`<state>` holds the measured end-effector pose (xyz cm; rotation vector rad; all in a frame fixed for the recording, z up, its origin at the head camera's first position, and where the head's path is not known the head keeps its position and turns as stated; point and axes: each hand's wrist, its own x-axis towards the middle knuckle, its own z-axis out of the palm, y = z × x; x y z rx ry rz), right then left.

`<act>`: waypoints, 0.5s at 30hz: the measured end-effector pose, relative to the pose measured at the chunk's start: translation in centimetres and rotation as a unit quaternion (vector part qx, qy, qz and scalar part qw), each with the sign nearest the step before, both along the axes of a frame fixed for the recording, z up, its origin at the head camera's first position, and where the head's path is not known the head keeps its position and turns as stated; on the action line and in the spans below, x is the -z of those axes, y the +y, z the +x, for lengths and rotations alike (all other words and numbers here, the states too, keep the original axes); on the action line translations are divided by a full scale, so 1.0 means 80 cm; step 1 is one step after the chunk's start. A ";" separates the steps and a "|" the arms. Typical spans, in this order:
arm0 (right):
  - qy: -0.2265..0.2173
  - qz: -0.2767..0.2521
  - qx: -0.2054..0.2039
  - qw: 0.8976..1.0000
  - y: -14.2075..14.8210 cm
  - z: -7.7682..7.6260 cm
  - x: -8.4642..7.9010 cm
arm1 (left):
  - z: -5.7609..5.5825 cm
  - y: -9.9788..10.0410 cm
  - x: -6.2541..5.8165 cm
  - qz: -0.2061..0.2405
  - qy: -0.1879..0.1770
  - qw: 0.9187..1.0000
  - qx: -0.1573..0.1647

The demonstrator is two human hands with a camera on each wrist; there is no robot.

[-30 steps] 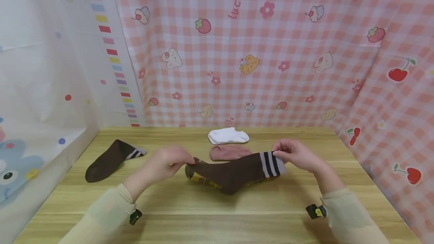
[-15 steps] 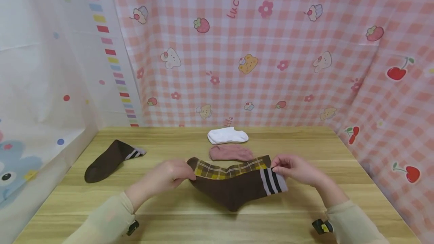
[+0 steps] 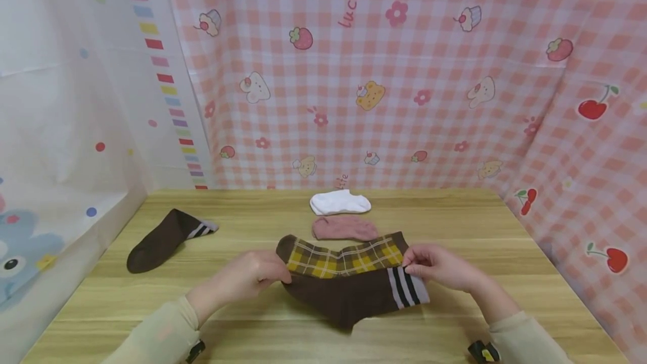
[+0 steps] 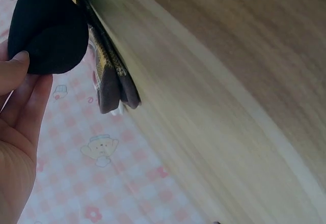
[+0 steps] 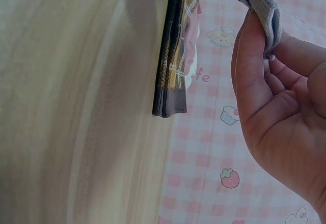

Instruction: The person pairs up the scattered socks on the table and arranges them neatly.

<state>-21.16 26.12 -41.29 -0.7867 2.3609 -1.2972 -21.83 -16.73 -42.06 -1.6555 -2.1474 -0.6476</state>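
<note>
Stretched out between my two hands is a dark brown sock (image 3: 338, 299) with grey and black stripes at its cuff. My left hand (image 3: 250, 277) pinches its toe end between thumb and fingers, seen close in the left wrist view. At the other end, my right hand (image 3: 442, 265) pinches the striped cuff. Just beyond it, yellow-brown plaid socks (image 3: 349, 257) lie on the table, partly covered by the brown sock in the head view. Both wrist views show the held sock raised off the tabletop. Over on the left lies a matching brown striped sock (image 3: 162, 243).
Folded pink socks (image 3: 343, 228) lie behind the plaid ones, with white socks (image 3: 340, 203) behind those. The wooden table (image 3: 283, 341) ends at a pink checked curtain (image 3: 323, 72) at the back. A white sheet (image 3: 65, 128) hangs on the left.
Both hands have drawn the brown sock towards me, off most of the plaid socks, which now show far more of their pattern. The other socks have stayed put.
</note>
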 end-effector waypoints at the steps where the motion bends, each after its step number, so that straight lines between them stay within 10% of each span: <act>1: -0.001 -0.001 -0.002 1.000 0.000 0.001 0.001 | 0.001 0.000 0.000 0.001 -0.001 1.000 0.002; 15: -0.013 -0.024 -0.032 0.999 0.006 0.014 0.001 | 0.005 -0.001 0.000 0.002 -0.018 0.999 0.027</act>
